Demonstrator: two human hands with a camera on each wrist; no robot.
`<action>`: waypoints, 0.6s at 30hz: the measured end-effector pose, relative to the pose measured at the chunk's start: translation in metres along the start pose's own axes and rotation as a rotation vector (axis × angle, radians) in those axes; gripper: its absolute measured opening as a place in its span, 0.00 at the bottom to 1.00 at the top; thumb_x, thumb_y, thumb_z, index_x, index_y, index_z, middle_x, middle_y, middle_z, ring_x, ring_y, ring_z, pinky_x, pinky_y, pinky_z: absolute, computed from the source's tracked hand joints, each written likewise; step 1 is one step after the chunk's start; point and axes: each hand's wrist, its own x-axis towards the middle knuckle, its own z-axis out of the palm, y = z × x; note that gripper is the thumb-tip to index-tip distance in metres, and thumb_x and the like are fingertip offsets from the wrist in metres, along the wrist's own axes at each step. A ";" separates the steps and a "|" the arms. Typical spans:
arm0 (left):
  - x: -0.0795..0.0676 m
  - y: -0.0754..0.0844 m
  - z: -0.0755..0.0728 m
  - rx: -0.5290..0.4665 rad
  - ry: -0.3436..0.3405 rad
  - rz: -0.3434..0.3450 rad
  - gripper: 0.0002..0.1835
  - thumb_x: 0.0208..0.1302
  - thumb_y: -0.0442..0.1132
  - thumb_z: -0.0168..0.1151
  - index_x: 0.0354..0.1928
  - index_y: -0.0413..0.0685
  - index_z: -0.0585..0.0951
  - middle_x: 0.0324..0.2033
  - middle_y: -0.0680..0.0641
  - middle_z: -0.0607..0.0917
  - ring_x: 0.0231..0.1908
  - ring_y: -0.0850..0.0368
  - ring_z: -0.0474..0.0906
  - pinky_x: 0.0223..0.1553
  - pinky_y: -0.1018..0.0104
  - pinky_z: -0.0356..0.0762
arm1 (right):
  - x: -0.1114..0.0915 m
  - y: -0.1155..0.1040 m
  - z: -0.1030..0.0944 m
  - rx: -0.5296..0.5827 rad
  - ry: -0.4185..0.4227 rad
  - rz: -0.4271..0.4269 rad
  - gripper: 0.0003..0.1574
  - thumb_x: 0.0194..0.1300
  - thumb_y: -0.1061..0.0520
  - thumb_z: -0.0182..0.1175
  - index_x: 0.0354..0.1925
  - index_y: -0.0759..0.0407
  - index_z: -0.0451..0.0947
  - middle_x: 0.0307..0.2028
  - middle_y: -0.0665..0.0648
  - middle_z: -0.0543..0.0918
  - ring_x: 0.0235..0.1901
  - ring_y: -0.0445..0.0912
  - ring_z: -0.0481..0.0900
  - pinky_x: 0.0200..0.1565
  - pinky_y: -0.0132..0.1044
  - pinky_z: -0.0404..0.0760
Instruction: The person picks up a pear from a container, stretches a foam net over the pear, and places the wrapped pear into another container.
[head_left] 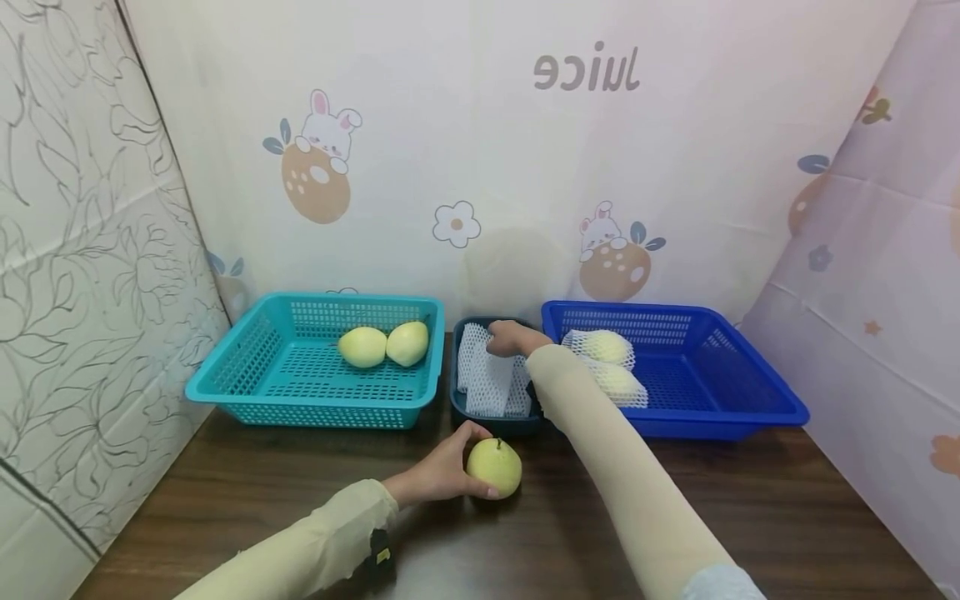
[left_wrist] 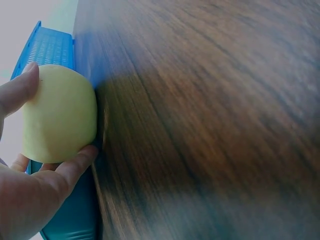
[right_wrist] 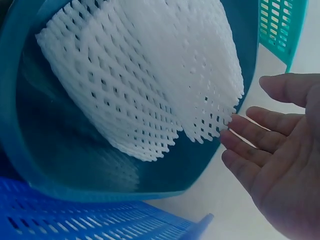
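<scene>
Pear, not yet netted, is gripped by the left hand at six o'clock from the small bin. At the foam net sleeves, the right hand is spread wide, contact unclear. Two netted pears seem finished in the blue basket at two o'clock; two bare pears are left in the teal basket at ten.

Left fingers touch pear, right fingers perhaps netting.

Foam nets partly behind right hand, blue basket partly behind right sleeve
</scene>
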 end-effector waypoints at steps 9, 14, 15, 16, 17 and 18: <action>0.002 -0.001 0.001 -0.002 0.005 -0.023 0.34 0.46 0.42 0.78 0.53 0.48 0.68 0.48 0.49 0.75 0.46 0.54 0.72 0.48 0.55 0.71 | 0.002 -0.004 0.003 -0.053 0.003 -0.024 0.28 0.71 0.56 0.51 0.65 0.66 0.65 0.64 0.65 0.69 0.63 0.57 0.66 0.61 0.50 0.65; 0.001 -0.001 0.001 -0.009 0.006 -0.027 0.34 0.46 0.42 0.78 0.53 0.48 0.68 0.48 0.49 0.75 0.47 0.54 0.72 0.49 0.55 0.71 | 0.001 -0.005 0.001 -0.086 0.038 -0.039 0.24 0.68 0.55 0.56 0.59 0.66 0.73 0.57 0.64 0.76 0.55 0.55 0.74 0.55 0.48 0.72; 0.001 -0.001 0.001 -0.008 0.007 -0.027 0.35 0.46 0.42 0.78 0.53 0.48 0.68 0.48 0.49 0.75 0.47 0.54 0.72 0.48 0.55 0.71 | 0.000 -0.005 0.001 -0.084 0.044 -0.041 0.23 0.68 0.55 0.57 0.57 0.66 0.74 0.56 0.64 0.77 0.52 0.54 0.76 0.54 0.47 0.73; 0.001 -0.001 0.001 -0.008 0.007 -0.026 0.35 0.46 0.42 0.78 0.53 0.48 0.68 0.48 0.49 0.75 0.47 0.54 0.72 0.48 0.55 0.71 | 0.000 -0.005 0.001 -0.085 0.052 -0.047 0.22 0.67 0.55 0.59 0.55 0.65 0.76 0.54 0.63 0.78 0.50 0.53 0.77 0.52 0.46 0.75; 0.001 -0.001 0.001 -0.005 0.008 -0.021 0.35 0.46 0.41 0.78 0.53 0.47 0.68 0.48 0.49 0.75 0.47 0.53 0.72 0.48 0.55 0.72 | 0.000 -0.005 0.000 -0.083 0.057 -0.053 0.21 0.66 0.55 0.60 0.54 0.65 0.77 0.52 0.62 0.79 0.48 0.52 0.78 0.51 0.45 0.76; 0.001 -0.001 0.001 -0.006 0.008 -0.021 0.35 0.46 0.42 0.78 0.53 0.47 0.68 0.48 0.49 0.75 0.47 0.54 0.72 0.48 0.55 0.72 | -0.001 -0.005 -0.001 -0.077 0.063 -0.062 0.20 0.66 0.55 0.61 0.52 0.65 0.78 0.50 0.62 0.81 0.46 0.51 0.78 0.49 0.45 0.77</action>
